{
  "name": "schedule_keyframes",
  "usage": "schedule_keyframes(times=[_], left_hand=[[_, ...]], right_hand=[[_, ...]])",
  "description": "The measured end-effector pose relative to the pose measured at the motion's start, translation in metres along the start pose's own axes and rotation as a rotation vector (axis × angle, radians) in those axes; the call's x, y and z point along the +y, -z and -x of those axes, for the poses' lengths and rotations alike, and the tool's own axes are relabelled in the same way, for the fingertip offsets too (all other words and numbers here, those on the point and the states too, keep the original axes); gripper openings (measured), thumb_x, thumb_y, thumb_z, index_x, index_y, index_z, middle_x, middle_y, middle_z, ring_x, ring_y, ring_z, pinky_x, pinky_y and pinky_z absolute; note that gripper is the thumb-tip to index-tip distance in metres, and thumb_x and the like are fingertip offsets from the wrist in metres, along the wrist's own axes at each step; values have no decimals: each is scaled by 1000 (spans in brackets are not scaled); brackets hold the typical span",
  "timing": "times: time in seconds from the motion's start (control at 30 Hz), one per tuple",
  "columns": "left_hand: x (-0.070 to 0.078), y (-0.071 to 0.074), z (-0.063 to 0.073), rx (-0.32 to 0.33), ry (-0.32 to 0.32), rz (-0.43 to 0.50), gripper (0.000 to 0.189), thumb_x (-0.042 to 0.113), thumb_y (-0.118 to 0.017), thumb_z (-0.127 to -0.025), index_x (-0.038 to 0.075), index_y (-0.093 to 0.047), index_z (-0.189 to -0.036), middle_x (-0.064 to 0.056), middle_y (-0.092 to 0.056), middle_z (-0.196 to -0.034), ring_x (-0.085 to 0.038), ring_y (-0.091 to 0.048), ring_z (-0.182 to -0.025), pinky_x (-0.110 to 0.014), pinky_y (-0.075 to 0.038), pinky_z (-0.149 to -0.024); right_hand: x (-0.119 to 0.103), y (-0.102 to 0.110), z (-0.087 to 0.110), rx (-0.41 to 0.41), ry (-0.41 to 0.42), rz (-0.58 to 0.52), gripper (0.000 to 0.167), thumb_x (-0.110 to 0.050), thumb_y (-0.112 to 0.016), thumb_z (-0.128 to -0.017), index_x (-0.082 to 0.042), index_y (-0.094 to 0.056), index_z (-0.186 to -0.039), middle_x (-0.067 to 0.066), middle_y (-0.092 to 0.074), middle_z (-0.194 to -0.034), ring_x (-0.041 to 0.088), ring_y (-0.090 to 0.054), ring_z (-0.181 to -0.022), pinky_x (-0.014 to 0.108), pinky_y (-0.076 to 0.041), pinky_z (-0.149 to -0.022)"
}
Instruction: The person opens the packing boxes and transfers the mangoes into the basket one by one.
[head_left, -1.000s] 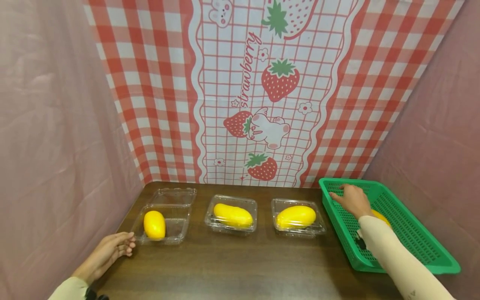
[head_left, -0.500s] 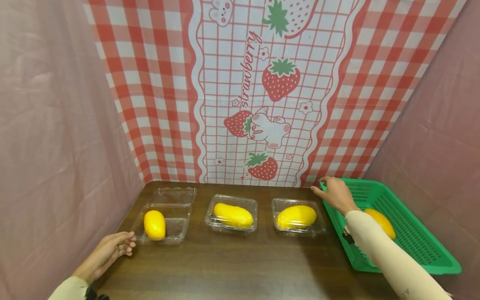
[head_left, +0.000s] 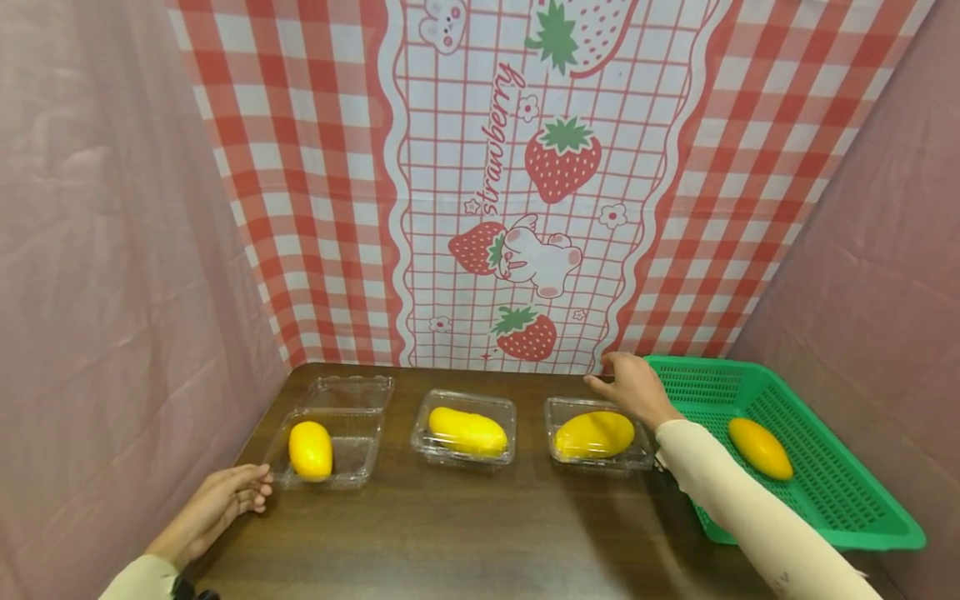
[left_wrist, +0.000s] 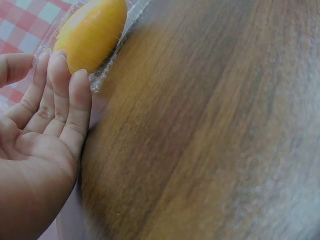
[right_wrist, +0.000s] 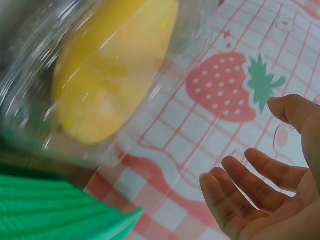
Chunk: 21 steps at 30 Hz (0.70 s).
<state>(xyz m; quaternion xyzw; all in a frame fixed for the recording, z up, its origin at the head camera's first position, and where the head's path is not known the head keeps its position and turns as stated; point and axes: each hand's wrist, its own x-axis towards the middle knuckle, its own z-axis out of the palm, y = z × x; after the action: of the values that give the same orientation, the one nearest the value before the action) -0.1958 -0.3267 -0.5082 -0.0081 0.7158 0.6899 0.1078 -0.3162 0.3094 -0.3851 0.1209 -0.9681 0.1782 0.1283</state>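
My left hand rests at the left front corner of an open clear clamshell box, fingers loosely bent and fingertips right at its rim. A yellow mango sits in the box's left part; in the left wrist view the mango shows just beyond the fingertips. My right hand is in the air over the back right of the table, fingers spread and holding nothing. Close by it, a closed clamshell box covers another mango. The right wrist view shows this boxed mango beside the hand.
A second closed clamshell box with a mango stands mid-table. At the right, a green plastic basket holds one mango. A strawberry-print cloth hangs behind the brown table.
My right hand has moved left, out from over the green basket to above the right-hand box, uncovering the basket's mango. The left hand and the boxes have stayed put.
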Motion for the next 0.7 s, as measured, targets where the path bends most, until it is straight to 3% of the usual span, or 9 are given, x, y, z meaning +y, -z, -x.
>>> schedule_keyframes(times=[0.7], left_hand=[[0,-1,-1,6,14,39,28,24,-52,-110,-2,-64,-109,-6,-64,-101,-16,-62,-87,-33,-57,-78]], right_hand=[[-69,-44,-18,-35,80,-64,56,-37,-77,-93,4,-65,-128,20,-70,-121,37,-67,-108,52,-56,-92]])
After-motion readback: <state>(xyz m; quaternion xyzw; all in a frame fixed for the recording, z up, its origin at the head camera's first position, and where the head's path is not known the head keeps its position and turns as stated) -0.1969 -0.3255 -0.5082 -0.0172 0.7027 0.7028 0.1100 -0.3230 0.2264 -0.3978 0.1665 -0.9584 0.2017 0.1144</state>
